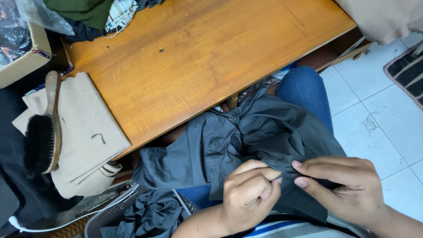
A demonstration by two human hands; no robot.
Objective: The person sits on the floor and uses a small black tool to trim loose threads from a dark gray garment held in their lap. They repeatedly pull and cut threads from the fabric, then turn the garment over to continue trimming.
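Left hand point(249, 194) low centre, fingers curled tight, pinching a fold of the dark grey shirt point(246, 136) between thumb and forefinger. Right hand point(346, 187) just beside it, fingers point(308, 169) stretched toward the left, tips narrowed onto the same fold, gripping the cloth. The two hands nearly touch at the pinch point. A small dark button point(271, 161) sits on the fabric right at the fingertips.

The shirt lies bunched across the person's lap, draped over blue jeans point(308, 90), collar end toward the wooden surface point(198, 57). A striped garment edge point(282, 229) shows at the bottom of the frame under the forearms.

Lower left: a grey plastic basket point(112, 211) with more dark grey cloth point(152, 216) crumpled inside, just beside the shirt's hanging edge.

Left side: folded beige fabric point(83, 128) stacked beside the surface, with a wooden-handled brush point(44, 132) with black bristles lying on it, handle pointing away.

Farther: the orange-brown wooden surface, mostly bare, a few small dark specks. At its far left corner a pile of clothes point(94, 13), green and patterned, plus a clear plastic bag point(42, 15). Cardboard box point(26, 57) at the top left edge.

Right: white tiled floor point(379, 119), dark striped mat point(407, 70) at the edge, beige cloth point(383, 17) hanging in the top right corner.
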